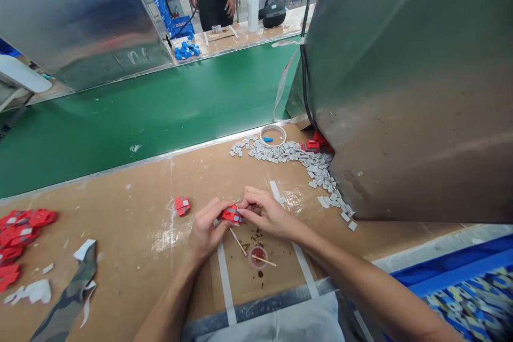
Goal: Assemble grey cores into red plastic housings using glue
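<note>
1. A small round cap of dark red glue (258,255) sits on the brown surface (132,235), nearest the person.
2. Just beyond, the left hand (206,227) and right hand (266,212) together pinch a small red plastic part (232,215).
3. Farther off lie grey rectangular chips (296,157).

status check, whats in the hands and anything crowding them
Left hand and right hand both pinch one small red part. Thin stick and small glue cup just below. Grey chips heaped off right, apart.
</note>
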Demonstrator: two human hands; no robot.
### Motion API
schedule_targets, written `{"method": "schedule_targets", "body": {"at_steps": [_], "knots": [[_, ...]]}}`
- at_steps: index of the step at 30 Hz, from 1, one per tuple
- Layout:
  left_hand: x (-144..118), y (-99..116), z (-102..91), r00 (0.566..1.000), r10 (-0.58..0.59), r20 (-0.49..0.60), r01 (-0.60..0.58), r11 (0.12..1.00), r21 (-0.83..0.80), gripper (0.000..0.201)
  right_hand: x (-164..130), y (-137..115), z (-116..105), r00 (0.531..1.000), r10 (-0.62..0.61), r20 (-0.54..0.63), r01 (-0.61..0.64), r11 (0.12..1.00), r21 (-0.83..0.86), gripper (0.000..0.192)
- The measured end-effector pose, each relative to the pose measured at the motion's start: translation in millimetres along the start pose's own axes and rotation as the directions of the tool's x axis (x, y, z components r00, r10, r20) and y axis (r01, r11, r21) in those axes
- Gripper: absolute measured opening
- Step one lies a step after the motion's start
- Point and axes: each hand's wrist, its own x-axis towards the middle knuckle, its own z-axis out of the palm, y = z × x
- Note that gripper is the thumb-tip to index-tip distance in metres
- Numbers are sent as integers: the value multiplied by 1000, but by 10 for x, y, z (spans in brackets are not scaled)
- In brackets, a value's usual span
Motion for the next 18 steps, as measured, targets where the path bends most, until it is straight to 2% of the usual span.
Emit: {"method": "schedule_targets", "body": {"at_steps": [4,8,10,15,18], "knots": [[11,22,-24,999,48,-6,-48,998,40,30,5,35,-11,992,89,91,-102,984,149,20],[48,72,-68,989,145,-27,-143,986,81,32,2,19,-5,974,165,155,-210,912,353,28],[53,88,-89,985,172,-21,-169,981,92,33,-7,14,1,963,193,190,-252,894,369,31],[13,84,-130,975,217,39,-220,968,118,30,-45,55,55,900,307,311,-422,794,438,47],[-22,77,-151,974,214,78,-222,968,116,30,-61,59,107,901,295,318,-417,792,446,45]]}}
